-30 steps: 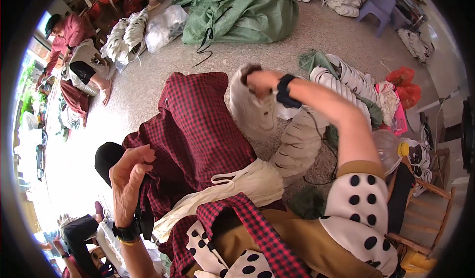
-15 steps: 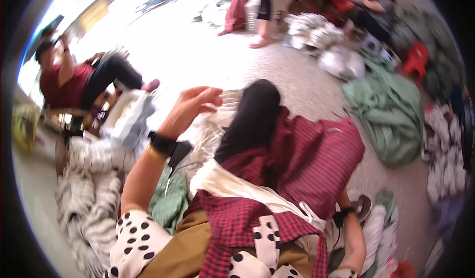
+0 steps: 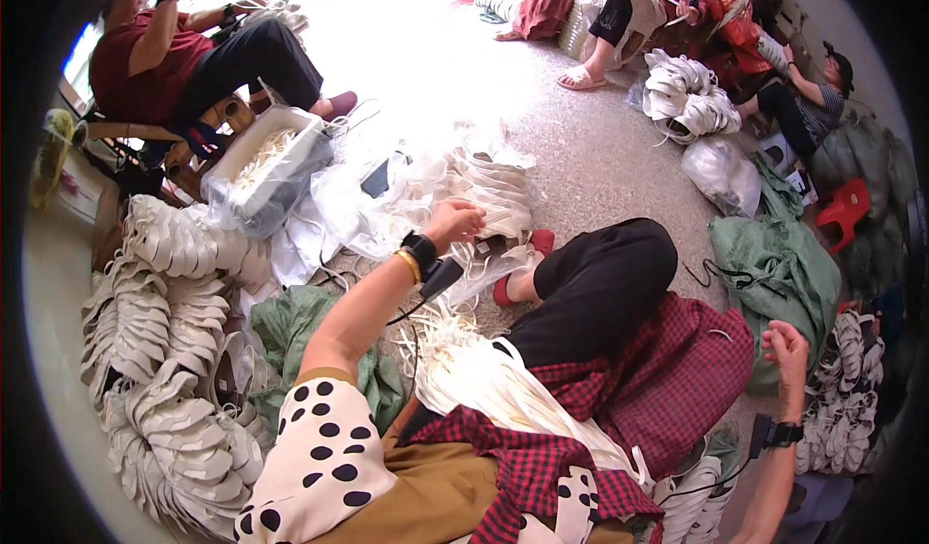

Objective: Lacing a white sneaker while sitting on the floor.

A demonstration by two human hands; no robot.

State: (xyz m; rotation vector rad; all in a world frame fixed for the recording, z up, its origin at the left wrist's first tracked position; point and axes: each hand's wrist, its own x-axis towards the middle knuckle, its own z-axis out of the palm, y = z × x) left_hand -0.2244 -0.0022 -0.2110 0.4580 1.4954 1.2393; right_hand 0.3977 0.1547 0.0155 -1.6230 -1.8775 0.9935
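Note:
My left hand (image 3: pixel 457 223) is raised with its fingers curled closed, in front of a stack of off-white curved pieces (image 3: pixel 495 194) resembling shoe parts. Whether anything thin is in those fingers cannot be seen. Out to the right, my right hand (image 3: pixel 786 345) is up beside a green sack (image 3: pixel 774 263), fingers bent in; anything between them is too small to make out. Long cream strips (image 3: pixel 523 389) lie in a bundle across my lap, over a red-and-black checked cloth (image 3: pixel 668 370). A wristband with a dark box and cable is on each wrist.
Large stacks of off-white curved pieces (image 3: pixel 174 379) fill the left side, next to a green cloth bag (image 3: pixel 300 341). A white bin (image 3: pixel 266 171) holds pale strips. Other people sit at upper left and upper right. A red plastic stool (image 3: pixel 842 217) stands at the right.
My left hand has come down and its fingers have curled in. My right hand, hidden before, has swung out to the right. The view has shifted, showing more floor and stacks at left.

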